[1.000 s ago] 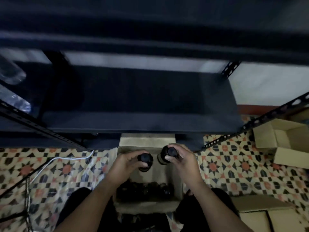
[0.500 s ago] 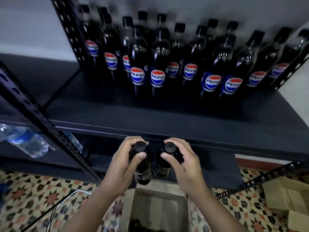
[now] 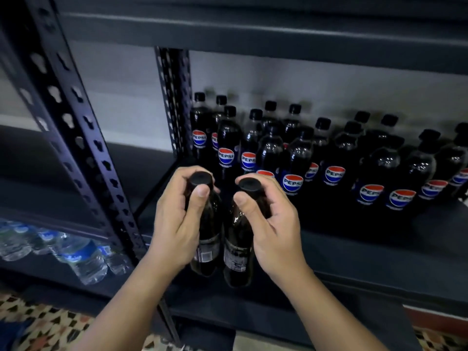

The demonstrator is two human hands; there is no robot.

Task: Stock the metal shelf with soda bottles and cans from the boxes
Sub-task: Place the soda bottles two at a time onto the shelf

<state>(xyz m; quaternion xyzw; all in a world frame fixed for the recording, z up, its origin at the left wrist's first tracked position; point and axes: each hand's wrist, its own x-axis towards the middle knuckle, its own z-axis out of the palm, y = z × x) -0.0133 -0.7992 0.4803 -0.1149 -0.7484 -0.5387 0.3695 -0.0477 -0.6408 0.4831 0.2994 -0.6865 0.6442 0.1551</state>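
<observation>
Left hand (image 3: 177, 219): wrapped round left bottle (image 3: 206, 229), thumb at cap. Right hand (image 3: 273, 219): grasping right bottle (image 3: 238, 249) likewise. Both bottles upright, touching, over metal shelf (image 3: 367, 249) front edge, before stocked Pepsi bottles (image 3: 329, 158).

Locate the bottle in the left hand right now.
In the head view, the left hand grips a dark bottle at centre frame, beside the right hand's bottle, in front of the stocked Pepsi bottles.
</observation>
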